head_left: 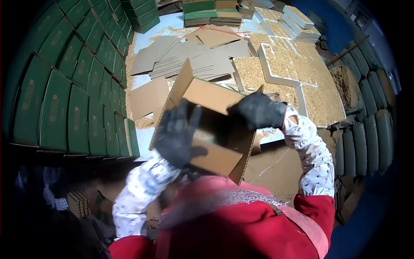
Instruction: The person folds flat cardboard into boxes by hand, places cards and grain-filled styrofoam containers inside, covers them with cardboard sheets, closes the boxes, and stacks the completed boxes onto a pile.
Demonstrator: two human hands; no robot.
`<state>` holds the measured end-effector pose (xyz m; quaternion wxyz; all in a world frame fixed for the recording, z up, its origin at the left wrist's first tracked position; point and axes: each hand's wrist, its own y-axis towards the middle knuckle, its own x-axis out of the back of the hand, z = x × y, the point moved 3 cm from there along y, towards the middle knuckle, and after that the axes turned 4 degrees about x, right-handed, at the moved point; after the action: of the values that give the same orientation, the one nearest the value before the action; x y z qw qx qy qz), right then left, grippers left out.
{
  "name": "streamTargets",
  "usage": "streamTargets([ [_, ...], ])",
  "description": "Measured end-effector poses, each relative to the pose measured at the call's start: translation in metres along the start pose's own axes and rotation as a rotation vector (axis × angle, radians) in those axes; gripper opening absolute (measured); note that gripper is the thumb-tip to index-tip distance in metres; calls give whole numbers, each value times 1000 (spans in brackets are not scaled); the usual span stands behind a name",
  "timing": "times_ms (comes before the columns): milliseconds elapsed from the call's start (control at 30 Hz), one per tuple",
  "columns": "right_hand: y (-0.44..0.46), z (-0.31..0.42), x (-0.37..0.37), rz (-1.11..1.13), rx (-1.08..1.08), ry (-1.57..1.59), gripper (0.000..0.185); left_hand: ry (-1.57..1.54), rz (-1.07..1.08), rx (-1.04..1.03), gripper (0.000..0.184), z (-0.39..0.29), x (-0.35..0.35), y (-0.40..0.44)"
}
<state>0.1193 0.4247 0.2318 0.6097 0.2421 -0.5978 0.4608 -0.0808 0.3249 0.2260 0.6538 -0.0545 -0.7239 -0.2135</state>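
At the left, green boxes (56,112) are being stored in stacked rows, apparently standing as finished work. Next to them, the left hand (174,136), in a dark glove, is being held with its fingers spread over the left part of an open box (213,96). The box is being held in front of the person's body; its walls are standing up and its top is showing open, so it is being judged as formed but not yet closed. Behind it, flat cardboard (194,58) is being left in a loose pile, seemingly unused. At the box's right wall, the right hand (258,111) is appearing blurred, fingers seemingly curled; whether the edge is being pinched cannot be told. Farther right, pale crumbly material (286,64) is being spread over white blocks (302,101), and dark sacks (360,146) are being stacked beyond. Faint marks are being carried by the green boxes; no brand or word can be read.
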Motion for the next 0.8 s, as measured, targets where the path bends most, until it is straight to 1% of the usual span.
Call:
streamTargets([
  [33,12,3,-6,34,27,-6,27,111,52,-15,94,-9,-29,9],
  [67,23,6,-11,71,52,-14,28,-8,35,-30,82,-7,-77,12],
  [133,48,21,0,-77,-77,-36,30,39,208,-15,60,-14,-100,12],
  [167,72,21,-13,-496,89,54,27,-54,322,-97,37,-13,-76,14],
  [200,86,18,-35,-918,252,153,24,-120,-133,-199,26,-5,-55,8],
  [233,87,22,-43,-931,236,164,24,-178,-168,-314,24,11,-10,7],
  [300,83,22,-47,-1070,111,147,28,-251,-332,-208,42,50,10,3],
  [333,71,15,-46,-1254,130,163,32,-176,-436,-211,59,52,11,0],
  [400,58,13,-42,-1351,-218,1043,32,-583,-149,45,80,45,-47,-4],
  [433,46,2,-43,-1445,-270,808,33,-218,45,82,81,-2,-59,-1],
  [467,31,-15,-52,-1520,-320,568,35,-204,-26,28,83,-2,-60,-3],
  [500,15,-27,-74,-1501,-463,547,35,-187,-99,-24,84,-2,-61,-5],
  [533,5,-28,-108,-1482,-614,526,36,-175,-150,99,84,21,-69,-5],
  [567,23,-24,-182,-1096,-528,756,41,-162,-183,158,82,57,-70,-10],
  [600,26,6,-204,-933,-467,886,44,-318,-307,148,77,100,-76,-17],
  [633,27,36,-226,-761,-417,1001,47,-673,-337,277,65,136,-83,-32],
  [667,33,77,-178,-840,-396,1050,47,-1222,-263,487,62,157,-93,-49],
  [700,31,86,-131,-943,-269,1029,49,-1672,-61,643,59,153,-107,-66],
  [733,27,84,-92,-1051,-153,1010,51,-1741,193,680,57,133,-122,-83],
  [767,28,74,-74,-884,-99,897,47,-1626,461,653,55,109,-143,-98],
  [800,26,62,-58,-715,-50,781,44,-1325,696,480,54,78,-165,-109],
])
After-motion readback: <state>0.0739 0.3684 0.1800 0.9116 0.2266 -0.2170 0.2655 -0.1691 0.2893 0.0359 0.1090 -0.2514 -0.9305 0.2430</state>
